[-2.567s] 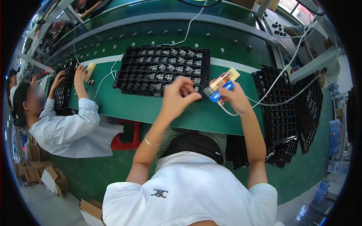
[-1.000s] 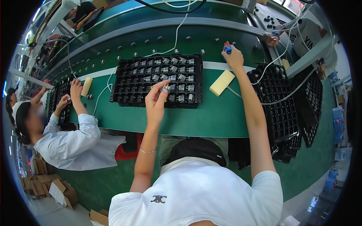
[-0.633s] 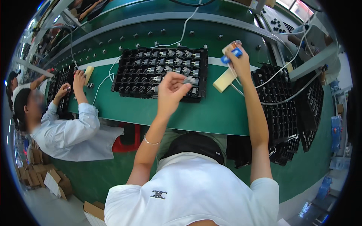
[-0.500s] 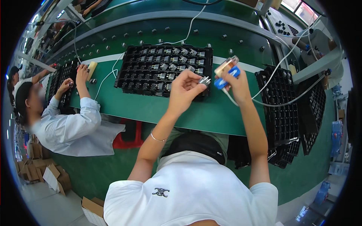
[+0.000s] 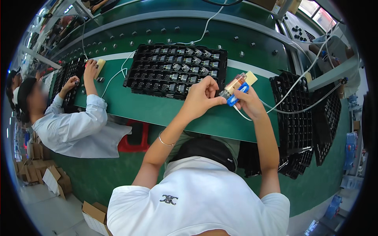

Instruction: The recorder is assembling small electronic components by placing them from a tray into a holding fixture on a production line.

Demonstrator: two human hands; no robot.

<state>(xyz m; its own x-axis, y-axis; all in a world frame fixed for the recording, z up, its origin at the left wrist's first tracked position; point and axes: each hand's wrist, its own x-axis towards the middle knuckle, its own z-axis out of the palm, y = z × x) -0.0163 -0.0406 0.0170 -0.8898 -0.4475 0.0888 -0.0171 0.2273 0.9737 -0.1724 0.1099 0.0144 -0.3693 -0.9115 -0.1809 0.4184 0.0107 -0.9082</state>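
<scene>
My left hand (image 5: 201,98) pinches a small grey plug-like part (image 5: 224,94), mostly hidden by the fingers. In my right hand (image 5: 252,105) is a handheld fixture (image 5: 237,83) with an amber, see-through body and a blue side, and a white cable (image 5: 242,114) runs from it. The grey part meets the near end of this fixture; how far it goes in I cannot tell. Just beyond my hands lies a black compartment tray (image 5: 143,82), with many grey two-pin plugs (image 5: 185,67) in its cells, mostly toward the far and right sides.
A cream block (image 5: 251,78) lies on the green table (image 5: 161,108) behind the fixture. Stacked black trays (image 5: 295,118) stand at the right. Small plugs line the green surface (image 5: 220,31) at the back. To the left, a co-worker (image 5: 73,126) handles parts beside another tray (image 5: 63,80).
My hands have come together, and the grey part in my left hand now meets the fixture. My right hand has moved slightly nearer to me, and the cream block has come into view.
</scene>
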